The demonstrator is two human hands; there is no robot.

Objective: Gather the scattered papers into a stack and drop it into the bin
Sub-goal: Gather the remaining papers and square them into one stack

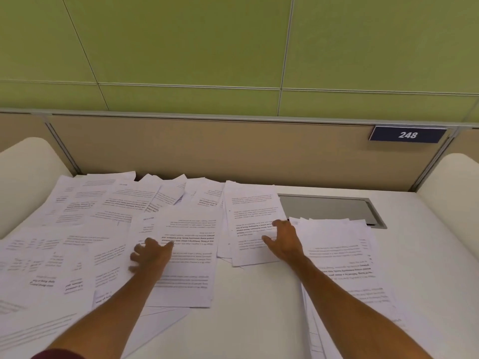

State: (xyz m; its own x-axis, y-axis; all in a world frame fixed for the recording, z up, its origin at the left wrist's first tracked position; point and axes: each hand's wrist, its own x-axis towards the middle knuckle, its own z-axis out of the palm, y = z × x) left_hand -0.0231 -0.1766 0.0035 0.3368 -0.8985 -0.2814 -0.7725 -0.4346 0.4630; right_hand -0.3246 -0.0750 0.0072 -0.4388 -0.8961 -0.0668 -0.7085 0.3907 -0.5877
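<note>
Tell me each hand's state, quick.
Left hand: open, fingers spread on the papers.
Right hand: open, fingers spread on a small pile.

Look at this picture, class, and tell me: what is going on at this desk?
A person reaches across a white desk strewn with printed papers. The left hand rests on a sheet left of centre; the right hand presses on a small pile beside a grey hatch. A second pile lies under the right forearm. Nothing is gathered into one stack yet, and no bin is in view.
</note>
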